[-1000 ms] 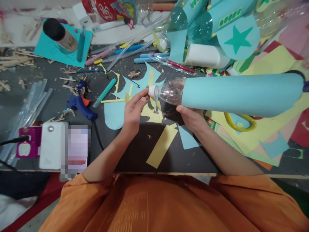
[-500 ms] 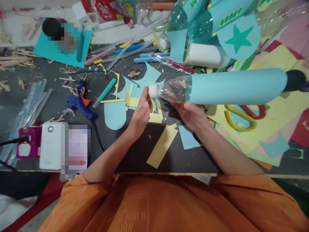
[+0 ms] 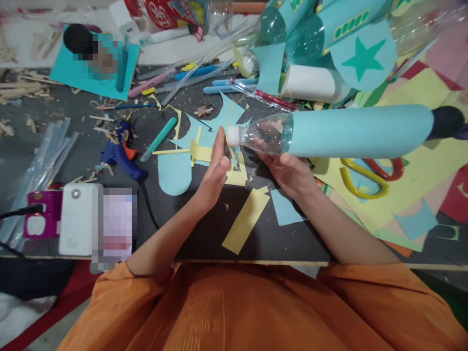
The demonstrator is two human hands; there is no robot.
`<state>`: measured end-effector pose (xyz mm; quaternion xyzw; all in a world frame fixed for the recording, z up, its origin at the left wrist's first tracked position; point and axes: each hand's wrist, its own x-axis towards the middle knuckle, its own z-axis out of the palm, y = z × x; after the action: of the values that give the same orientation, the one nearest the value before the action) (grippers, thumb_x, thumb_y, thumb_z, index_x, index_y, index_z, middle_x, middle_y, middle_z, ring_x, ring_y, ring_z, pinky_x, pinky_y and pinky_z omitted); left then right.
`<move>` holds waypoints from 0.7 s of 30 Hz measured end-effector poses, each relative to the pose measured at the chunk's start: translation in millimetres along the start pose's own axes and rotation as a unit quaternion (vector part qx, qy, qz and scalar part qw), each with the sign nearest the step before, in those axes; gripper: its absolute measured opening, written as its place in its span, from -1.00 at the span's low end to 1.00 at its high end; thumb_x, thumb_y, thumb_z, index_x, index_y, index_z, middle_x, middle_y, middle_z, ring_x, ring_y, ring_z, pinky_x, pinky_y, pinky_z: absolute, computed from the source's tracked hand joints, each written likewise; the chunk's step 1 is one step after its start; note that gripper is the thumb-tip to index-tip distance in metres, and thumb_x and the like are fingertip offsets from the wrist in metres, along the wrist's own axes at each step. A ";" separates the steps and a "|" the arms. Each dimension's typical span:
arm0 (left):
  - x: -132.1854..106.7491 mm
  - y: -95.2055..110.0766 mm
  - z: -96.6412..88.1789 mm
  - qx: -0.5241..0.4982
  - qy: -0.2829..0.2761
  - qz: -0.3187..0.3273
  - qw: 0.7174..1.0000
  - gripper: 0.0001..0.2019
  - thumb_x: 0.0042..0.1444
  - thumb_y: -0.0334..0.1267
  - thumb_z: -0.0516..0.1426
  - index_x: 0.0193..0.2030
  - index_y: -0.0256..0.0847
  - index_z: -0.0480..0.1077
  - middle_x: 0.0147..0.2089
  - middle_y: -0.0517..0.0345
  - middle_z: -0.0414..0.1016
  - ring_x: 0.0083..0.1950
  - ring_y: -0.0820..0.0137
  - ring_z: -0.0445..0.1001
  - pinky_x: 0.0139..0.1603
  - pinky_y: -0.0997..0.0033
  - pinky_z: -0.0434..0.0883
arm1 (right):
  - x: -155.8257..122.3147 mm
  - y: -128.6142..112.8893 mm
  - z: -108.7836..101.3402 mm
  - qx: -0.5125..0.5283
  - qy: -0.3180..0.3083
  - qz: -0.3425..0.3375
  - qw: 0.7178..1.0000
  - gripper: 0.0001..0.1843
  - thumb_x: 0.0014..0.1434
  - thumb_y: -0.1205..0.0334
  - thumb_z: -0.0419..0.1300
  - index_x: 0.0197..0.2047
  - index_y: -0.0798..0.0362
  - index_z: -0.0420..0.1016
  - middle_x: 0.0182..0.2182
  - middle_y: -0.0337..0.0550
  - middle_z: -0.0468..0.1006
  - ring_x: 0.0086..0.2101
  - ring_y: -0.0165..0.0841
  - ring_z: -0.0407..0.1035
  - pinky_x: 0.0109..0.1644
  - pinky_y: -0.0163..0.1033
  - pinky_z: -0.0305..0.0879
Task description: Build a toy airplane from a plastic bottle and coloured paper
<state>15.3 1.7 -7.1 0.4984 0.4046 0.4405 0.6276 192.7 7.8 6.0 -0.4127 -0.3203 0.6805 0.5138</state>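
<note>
Right hand (image 3: 292, 173) grips bottle (image 3: 266, 136) from below at its clear shoulder, level above table (image 3: 204, 234). Left hand (image 3: 215, 170) flat, fingers straight, empty, just beside white cap (image 3: 232, 135). Judgement: steady bottle, avoid crushing blue paper sleeve (image 3: 358, 131).

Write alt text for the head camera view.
The right hand grips a clear plastic bottle sleeved in light blue paper, held sideways above a table. The left hand, open, stands beside its white cap. Paper scraps, scissors and a blue glue gun lie around.
</note>
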 end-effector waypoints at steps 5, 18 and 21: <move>-2.9 8.2 3.4 0.047 0.017 0.035 0.998 -0.35 0.12 0.24 -0.04 0.31 0.06 0.04 0.46 0.35 -0.18 0.49 0.24 -0.36 0.45 0.19 -0.09 | -0.9 2.7 -0.4 -0.009 0.001 -0.012 1.000 -0.42 -0.28 0.04 0.41 -0.10 -0.26 0.46 0.10 -0.42 0.46 0.17 -0.23 0.28 0.31 -0.06 0.17; -1.3 -1.4 -0.2 0.011 -0.014 0.043 0.999 -0.32 0.10 0.31 -0.10 0.32 0.14 0.02 0.45 0.40 -0.11 0.48 0.24 -0.26 0.45 0.19 -0.10 | -2.8 6.7 -0.8 -0.020 0.000 -0.033 0.999 -0.35 -0.29 0.10 0.43 -0.04 -0.22 0.42 0.10 -0.35 0.46 0.13 -0.20 0.32 0.25 -0.01 0.25; -0.8 -1.8 -1.4 -0.003 -0.029 0.033 0.999 -0.30 0.10 0.31 -0.11 0.34 0.14 -0.03 0.46 0.44 -0.18 0.48 0.28 -0.29 0.46 0.22 -0.12 | -3.3 7.5 -0.8 -0.029 0.036 -0.027 0.999 -0.27 -0.34 0.04 0.45 -0.01 -0.22 0.40 0.08 -0.29 0.47 0.07 -0.15 0.38 0.20 0.02 0.30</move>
<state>14.0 1.1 -9.0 0.5218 0.3687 0.4475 0.6258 190.6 2.6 0.0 -0.4430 -0.3325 0.6414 0.5309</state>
